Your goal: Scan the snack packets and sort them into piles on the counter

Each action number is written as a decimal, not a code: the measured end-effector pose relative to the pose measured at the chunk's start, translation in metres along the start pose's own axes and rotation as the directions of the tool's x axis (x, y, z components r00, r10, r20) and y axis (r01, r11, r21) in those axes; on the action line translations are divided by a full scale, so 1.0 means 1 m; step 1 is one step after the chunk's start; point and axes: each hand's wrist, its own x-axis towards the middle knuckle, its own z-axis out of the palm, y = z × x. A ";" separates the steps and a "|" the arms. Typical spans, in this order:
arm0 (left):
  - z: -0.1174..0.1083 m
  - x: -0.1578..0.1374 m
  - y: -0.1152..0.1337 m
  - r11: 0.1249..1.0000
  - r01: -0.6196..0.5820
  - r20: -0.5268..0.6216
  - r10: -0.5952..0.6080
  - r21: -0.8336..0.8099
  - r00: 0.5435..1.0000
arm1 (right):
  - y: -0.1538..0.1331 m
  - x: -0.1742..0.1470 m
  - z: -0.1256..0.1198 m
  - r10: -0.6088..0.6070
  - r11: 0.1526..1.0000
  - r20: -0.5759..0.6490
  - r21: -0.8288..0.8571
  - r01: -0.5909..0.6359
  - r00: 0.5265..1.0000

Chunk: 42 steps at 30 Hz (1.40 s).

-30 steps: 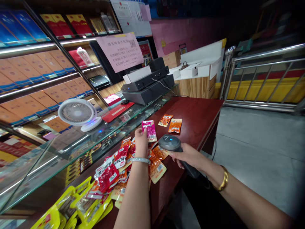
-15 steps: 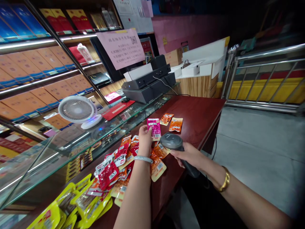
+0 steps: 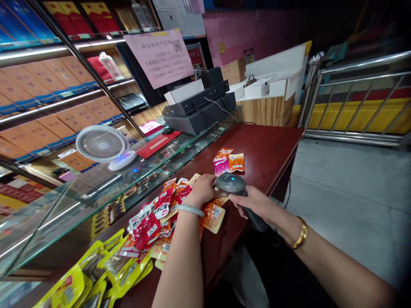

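My right hand [image 3: 255,203] is wrapped around the handle of a grey handheld barcode scanner [image 3: 230,183], whose head has a small blue light. My left hand [image 3: 204,188], with a pale bangle at the wrist, reaches over a heap of snack packets. Its fingertips are partly hidden behind the scanner head, near an orange snack packet [image 3: 213,217]; whether they grip one does not show. Red and white snack packets [image 3: 147,230] lie by the left forearm. Farther up the table a magenta snack packet [image 3: 221,166] rests beside two orange packets [image 3: 236,162].
Yellow snack packets [image 3: 69,288] are piled at the near left of the dark red table [image 3: 266,141]. A glass counter [image 3: 96,188] runs along the left, bearing a white fan [image 3: 102,144]. The cash register equipment [image 3: 199,109] stands behind; a metal railing [image 3: 359,102] is at right.
The magenta packet has left my left hand and lies by the orange ones. That hand has drawn back to the heap. The scanner stays in my right hand, its blue light now showing.
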 end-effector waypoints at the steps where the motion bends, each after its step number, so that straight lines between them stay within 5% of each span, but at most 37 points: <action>1: -0.001 -0.001 0.000 0.999 -0.029 0.027 0.028 0.041 0.999 | 0.000 0.000 0.000 -0.004 1.000 0.002 -0.003 0.004 1.000; 6: -0.002 -0.001 0.004 0.985 -0.090 0.055 0.083 0.148 0.995 | 0.000 0.000 0.001 0.011 1.000 -0.007 -0.029 -0.012 1.000; 10: -0.004 -0.002 0.004 0.994 0.001 -0.139 0.015 0.113 0.990 | -0.002 0.000 0.000 0.020 0.999 -0.003 -0.047 -0.020 1.000; 14: -0.007 -0.001 -0.009 0.959 0.215 -0.404 -0.273 -0.185 0.873 | -0.003 -0.001 0.000 0.021 0.999 0.001 -0.028 -0.021 1.000; 17: -0.005 0.004 -0.021 0.849 0.234 -0.424 -0.453 -0.474 0.784 | -0.002 -0.001 0.001 0.029 1.000 -0.018 -0.006 -0.029 0.999; 23: 0.007 0.011 -0.023 0.536 0.128 -0.144 -0.437 -0.835 0.888 | -0.004 -0.002 0.003 0.031 0.999 -0.024 -0.009 -0.031 0.999; 35: 0.007 0.009 -0.006 0.481 0.107 -0.106 -0.396 -0.870 0.912 | 0.000 -0.003 0.002 0.012 0.999 -0.007 -0.038 -0.013 1.000; 39: 0.007 0.008 -0.001 0.240 0.058 -0.047 -0.411 -0.969 0.911 | 0.001 -0.002 0.000 0.009 0.999 0.003 -0.037 -0.009 1.000; 42: 0.013 0.011 0.005 0.046 -0.019 -0.031 -0.275 -0.999 0.961 | 0.002 -0.002 -0.001 0.005 1.000 0.015 -0.030 -0.005 1.000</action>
